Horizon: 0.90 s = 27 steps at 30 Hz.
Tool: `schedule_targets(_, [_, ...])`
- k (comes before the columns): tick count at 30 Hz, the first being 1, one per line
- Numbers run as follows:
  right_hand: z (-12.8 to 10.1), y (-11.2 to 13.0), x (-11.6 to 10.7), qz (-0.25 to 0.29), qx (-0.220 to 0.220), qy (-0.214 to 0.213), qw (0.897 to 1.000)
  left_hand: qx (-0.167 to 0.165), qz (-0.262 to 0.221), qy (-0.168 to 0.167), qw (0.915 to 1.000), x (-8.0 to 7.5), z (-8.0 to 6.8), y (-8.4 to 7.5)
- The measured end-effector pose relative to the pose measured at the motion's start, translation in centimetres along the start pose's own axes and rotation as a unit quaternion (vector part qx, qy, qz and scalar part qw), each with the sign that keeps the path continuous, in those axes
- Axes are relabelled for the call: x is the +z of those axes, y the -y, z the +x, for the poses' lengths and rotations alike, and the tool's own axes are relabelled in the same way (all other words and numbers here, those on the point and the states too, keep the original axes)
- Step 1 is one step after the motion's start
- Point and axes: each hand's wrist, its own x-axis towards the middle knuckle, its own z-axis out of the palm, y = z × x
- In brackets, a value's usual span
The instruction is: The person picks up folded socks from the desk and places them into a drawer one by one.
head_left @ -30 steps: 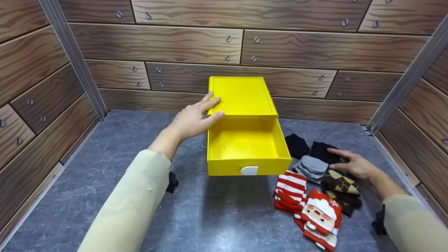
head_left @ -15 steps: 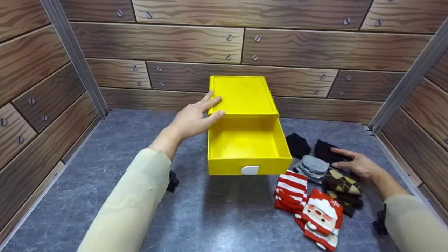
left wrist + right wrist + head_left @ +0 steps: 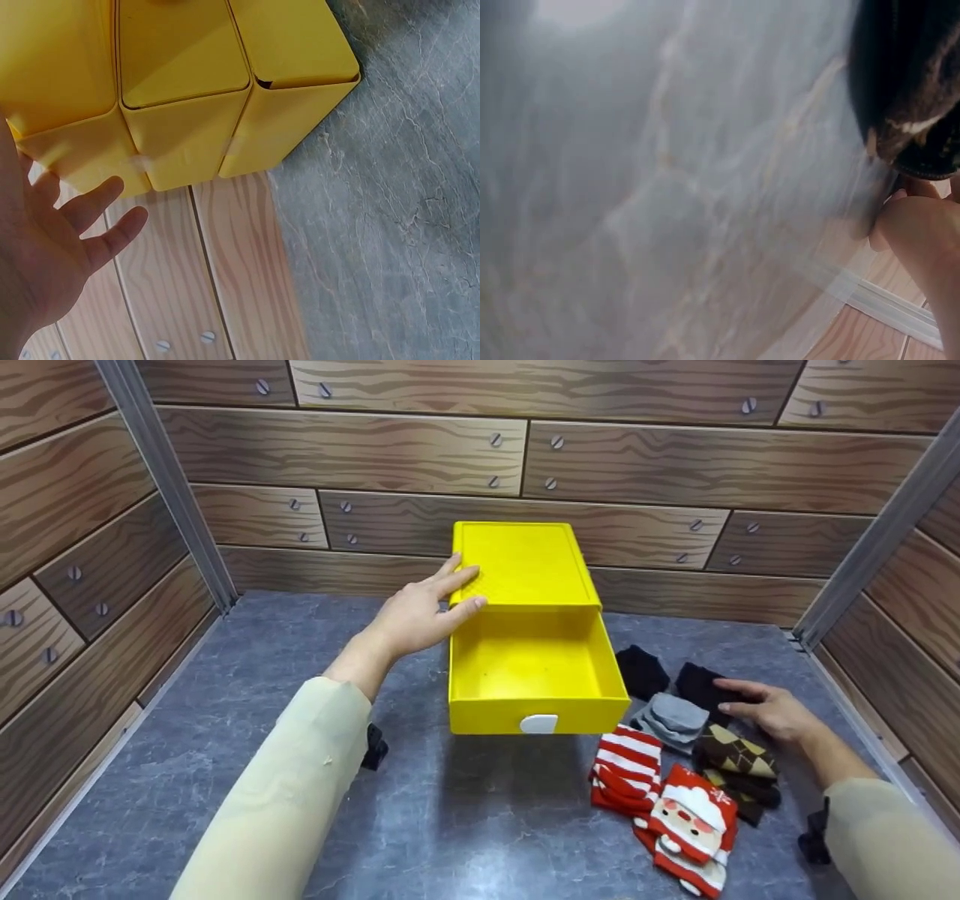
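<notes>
My left hand (image 3: 420, 615) rests with spread, straight fingers on the left edge of a yellow drawer unit (image 3: 525, 562). The unit's top drawer (image 3: 525, 660) is pulled out, and its visible inside is bare. In the left wrist view, the fingers (image 3: 101, 206) lie along the side of the stacked yellow drawers (image 3: 184, 142). At the right, my right hand (image 3: 776, 712) touches a folded black sock (image 3: 697, 684), thumb and index finger apart. Its fingertips are mostly hidden in the right wrist view, behind a dark brown sock (image 3: 922, 127).
Near the right hand lie another black sock (image 3: 643, 671), grey socks (image 3: 671, 720), brown argyle socks (image 3: 739, 754), red-and-white striped socks (image 3: 626, 769) and Santa socks (image 3: 690, 825). Wood-patterned walls (image 3: 420, 450) enclose the grey marbled tabletop (image 3: 480, 825) at the back and both sides.
My right hand has shifted slightly right, and the black sock under it has moved a little with it. The left hand stays on the drawer unit. The head view has drifted slightly.
</notes>
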Motion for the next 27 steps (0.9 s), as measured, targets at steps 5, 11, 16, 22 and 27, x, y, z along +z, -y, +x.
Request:
schedule_targets(5, [-0.6, -0.2, -0.2, 0.037, 0.001, -0.037, 0.999, 0.004, -0.002, 0.001, 1.0, 0.1, 0.1, 0.0])
schedule_targets(11, [-1.3, 0.4, -0.6, 0.13, -0.002, -0.059, 0.99, 0.007, -0.004, -0.001, 1.0, 0.1, 0.0, 0.0])
schedule_targets(16, [-1.5, 2.0, -1.2, 0.312, -0.019, -0.042, 0.949, 0.001, -0.014, -0.002, 0.9999, 0.1, -0.2, 0.2])
schedule_targets(22, [-2.2, 5.9, -2.3, 0.369, -0.077, -0.029, 0.926, 0.001, -0.012, -0.003, 0.9999, 0.2, -0.1, 0.1])
schedule_targets(27, [-3.5, 10.9, -2.9, 0.345, -0.133, -0.02, 0.929, 0.008, -0.01, -0.002, 0.9999, 0.2, 0.0, -0.1])
